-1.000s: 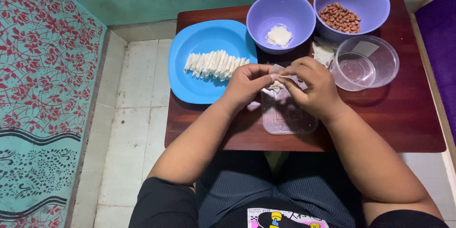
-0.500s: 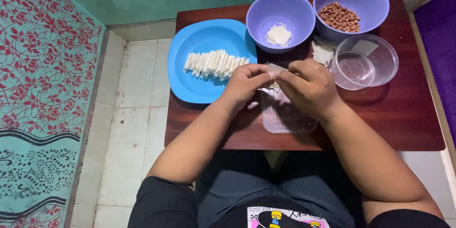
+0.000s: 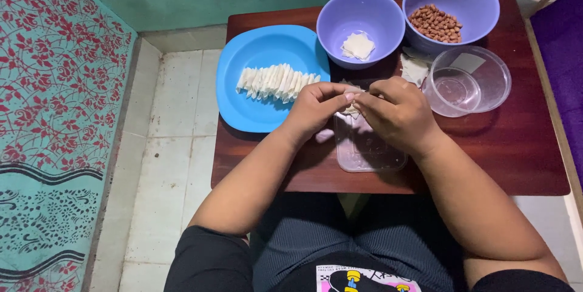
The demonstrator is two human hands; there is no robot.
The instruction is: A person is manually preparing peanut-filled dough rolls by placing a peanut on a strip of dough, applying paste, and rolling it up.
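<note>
Two hands are meeting over the middle of a small dark wooden table. The left hand and the right hand are both pinching one small pale wrapper piece between their fingertips; it is mostly hidden, so its long axis cannot be told. It is being held just above a clear rectangular plastic tray, whose contents are not discernible.

Three coloured dishes are sitting on the table. One blue plate is carrying a single row of white folded wrappers, too closely packed to count; the row is running left to right, slightly tilted. Two purple bowls are standing at the far edge: the nearer-left bowl is holding a small stack of white square sheets, and the right bowl is holding brown peanuts. One clear round container is sitting beside the right hand, with a small pale square showing inside. A few loose white sheets are lying between it and the bowls.
</note>
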